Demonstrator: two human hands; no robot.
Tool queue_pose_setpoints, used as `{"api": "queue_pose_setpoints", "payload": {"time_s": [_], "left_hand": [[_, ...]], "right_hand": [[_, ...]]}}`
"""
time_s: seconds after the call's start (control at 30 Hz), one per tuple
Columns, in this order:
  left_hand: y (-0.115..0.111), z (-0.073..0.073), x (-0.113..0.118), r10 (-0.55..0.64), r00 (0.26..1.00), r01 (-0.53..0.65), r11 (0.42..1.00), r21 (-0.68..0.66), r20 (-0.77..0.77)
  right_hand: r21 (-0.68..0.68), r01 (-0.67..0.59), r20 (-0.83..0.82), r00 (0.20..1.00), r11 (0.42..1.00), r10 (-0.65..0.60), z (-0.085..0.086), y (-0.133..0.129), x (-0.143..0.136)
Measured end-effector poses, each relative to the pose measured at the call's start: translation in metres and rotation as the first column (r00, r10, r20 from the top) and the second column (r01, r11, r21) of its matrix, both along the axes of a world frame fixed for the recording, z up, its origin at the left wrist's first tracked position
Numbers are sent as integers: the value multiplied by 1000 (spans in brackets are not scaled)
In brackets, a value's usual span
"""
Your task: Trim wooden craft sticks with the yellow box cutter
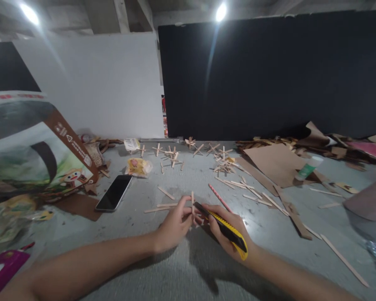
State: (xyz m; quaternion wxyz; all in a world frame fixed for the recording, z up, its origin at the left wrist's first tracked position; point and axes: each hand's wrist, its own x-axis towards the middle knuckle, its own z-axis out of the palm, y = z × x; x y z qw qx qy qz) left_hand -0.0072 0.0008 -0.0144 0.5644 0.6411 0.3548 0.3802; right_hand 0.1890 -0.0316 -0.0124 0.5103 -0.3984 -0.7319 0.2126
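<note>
Between the thumb and fingers of my left hand [174, 223] a wooden craft stick [192, 200] is held upright. My right hand [230, 232] is wrapped round a yellow and black utility knife [228, 230]. The knife's front end points left and meets the stick or lies just beside it; the blade itself is too small to make out. Loose sticks [166, 193] lie left of my left hand. A red striped pencil [219, 197] rests on the table just beyond my right hand.
Several crossed-stick pieces [174, 159] stand along the back. A black phone [115, 193], a wrapped snack [138, 167] and a printed bag [62, 163] are on the left. Cardboard [274, 163], a glue stick [308, 168] and more craft sticks [344, 259] lie on the right.
</note>
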Motion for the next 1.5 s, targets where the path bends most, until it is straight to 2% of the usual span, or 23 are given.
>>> {"api": "queue_pose_setpoints", "payload": {"time_s": [0.23,0.43,0.63,0.8,0.97,1.2,1.37,1.5], "left_hand": [[-1,2,2,-54,993,59,997,-49,102],[-2,6,1,-55,996,58,998,-32,74],[-2,6,3,-114,976,128,990,-66,183],[-2,8,2,-81,989,89,994,-61,127],[-3,10,2,-122,984,136,985,-104,126],[-2,11,1,-106,992,111,991,-70,74],[-3,10,2,-146,985,155,983,-96,96],[-4,13,2,-123,988,131,987,-97,93]], "right_hand": [[4,-53,5,999,999,53,3,-1,1],[-29,-61,26,998,998,62,4,-1,4],[-6,-55,14,998,998,55,-1,1,1],[-48,-68,-31,997,997,66,-1,-1,0],[-43,-50,7,999,998,50,1,-2,1],[-21,-58,18,998,998,59,-1,-2,3],[-40,-74,5,997,996,74,-3,-2,2],[-21,-68,15,998,997,68,-5,-2,3]]}}
